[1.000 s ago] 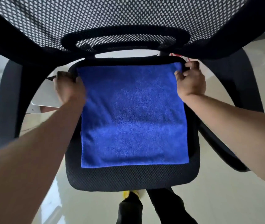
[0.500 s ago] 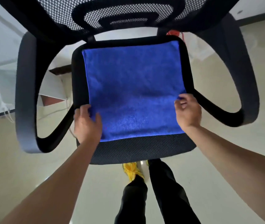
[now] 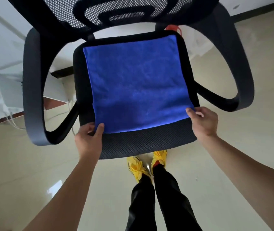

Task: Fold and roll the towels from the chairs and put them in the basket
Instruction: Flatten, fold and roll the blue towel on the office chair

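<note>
On the black mesh seat (image 3: 143, 144) of an office chair (image 3: 32, 90), a blue towel (image 3: 138, 84) lies spread flat — it covers most of the seat, far edge up by the backrest (image 3: 116, 12), near edge stopping short of the seat's front so a strip of mesh shows bare. Left hand (image 3: 89, 137) is at the towel's near-left corner, thumb on top of the cloth and fingers curled under the edge, pinching it. Right hand (image 3: 203, 120) is at the near-right corner, thumb and fingers closed on the edge the same way. Both corners held, towel still lying on the seat, only slightly lifted at the pinched corners if at all — hard to tell. Both forearms bare, reaching in from the bottom of the view. Chair has looped armrests either side, left one grey-looking, right armrest (image 3: 243, 77) black. Backrest is perforated mesh, tilted over the top of the view. Below the seat's front edge: yellow shoes (image 3: 139, 167) and black trousers (image 3: 158, 202) of the person, standing on a glossy pale floor (image 3: 24, 172). A small red item (image 3: 173, 28) peeks behind the seat's far-right corner, can't make out what it is. White panel-like object (image 3: 7, 90) with cables at far left, blurred.
</note>
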Demonstrator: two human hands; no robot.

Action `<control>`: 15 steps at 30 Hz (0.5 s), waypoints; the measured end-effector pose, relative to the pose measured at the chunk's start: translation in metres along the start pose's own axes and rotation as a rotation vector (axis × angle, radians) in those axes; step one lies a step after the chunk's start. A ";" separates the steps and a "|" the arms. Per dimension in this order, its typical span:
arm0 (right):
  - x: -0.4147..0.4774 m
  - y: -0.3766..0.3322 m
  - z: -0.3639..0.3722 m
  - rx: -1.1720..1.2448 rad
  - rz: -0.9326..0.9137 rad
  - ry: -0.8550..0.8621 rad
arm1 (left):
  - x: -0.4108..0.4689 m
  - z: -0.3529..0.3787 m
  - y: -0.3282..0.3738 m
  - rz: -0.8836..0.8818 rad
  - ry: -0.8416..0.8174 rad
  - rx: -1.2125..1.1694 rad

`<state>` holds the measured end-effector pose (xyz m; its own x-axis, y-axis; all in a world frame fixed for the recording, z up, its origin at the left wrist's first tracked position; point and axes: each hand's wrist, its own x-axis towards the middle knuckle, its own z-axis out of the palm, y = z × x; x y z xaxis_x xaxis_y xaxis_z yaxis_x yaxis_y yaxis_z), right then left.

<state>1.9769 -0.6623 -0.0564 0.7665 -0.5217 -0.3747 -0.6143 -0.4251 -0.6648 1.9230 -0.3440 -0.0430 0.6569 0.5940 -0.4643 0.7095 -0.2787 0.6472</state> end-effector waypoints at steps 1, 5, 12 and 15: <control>0.002 -0.006 -0.001 0.075 -0.022 0.026 | -0.001 -0.005 0.008 0.004 0.022 -0.054; 0.015 -0.031 -0.008 0.246 -0.003 0.088 | 0.008 -0.016 0.024 -0.075 0.057 -0.269; 0.017 -0.031 -0.019 -0.010 -0.055 0.046 | 0.008 -0.022 0.025 -0.176 0.007 -0.202; 0.006 -0.014 -0.028 -0.204 -0.057 -0.001 | -0.002 -0.023 0.013 -0.176 -0.016 -0.092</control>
<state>1.9846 -0.6800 -0.0310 0.8010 -0.4922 -0.3406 -0.5952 -0.5945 -0.5406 1.9252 -0.3316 -0.0200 0.5293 0.6150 -0.5845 0.7879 -0.1007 0.6075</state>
